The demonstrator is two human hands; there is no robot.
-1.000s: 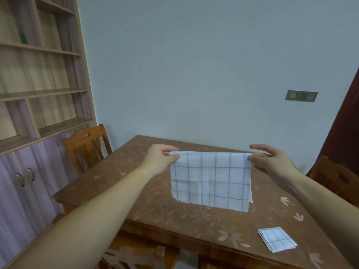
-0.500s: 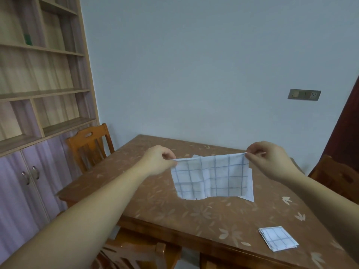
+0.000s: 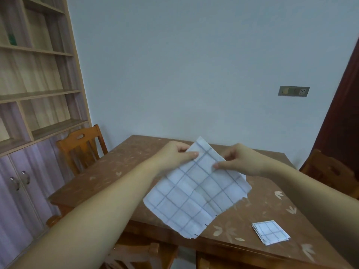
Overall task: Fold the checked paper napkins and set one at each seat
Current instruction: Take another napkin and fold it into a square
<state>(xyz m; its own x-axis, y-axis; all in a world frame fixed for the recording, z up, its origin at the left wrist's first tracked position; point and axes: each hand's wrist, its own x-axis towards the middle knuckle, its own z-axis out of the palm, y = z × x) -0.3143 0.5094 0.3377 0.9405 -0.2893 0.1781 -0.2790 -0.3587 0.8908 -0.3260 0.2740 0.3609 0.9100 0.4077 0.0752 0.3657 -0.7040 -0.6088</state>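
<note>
Fingers (image 3: 190, 154) of the left hand (image 3: 172, 156) were curled, with the thumb pinching the checked paper napkin (image 3: 196, 193) on its upper left edge, close below the top corner. Opposite, the fingertips (image 3: 217, 166) of the right hand (image 3: 242, 161) pinched the same napkin on its upper right edge, and the rest of that hand's fingers were bent in behind the paper.

In the head view the napkin sat at the centre of the frame, held in the air over the brown table (image 3: 116, 171) and turned like a diamond. Its top corner pointed up between the two hands and its lowest corner hung down toward the table's near edge. A second layer's edge showed along its right side.

A folded napkin (image 3: 271, 232) lay flat on the table in the lower right of the frame, well apart from the held one.

A wooden chair (image 3: 81, 146) stood at the table's left side and another chair (image 3: 330, 171) at the right edge of the frame. A shelf unit (image 3: 35, 78) filled the upper left, and a socket plate (image 3: 293, 91) sat on the pale wall at the right.
</note>
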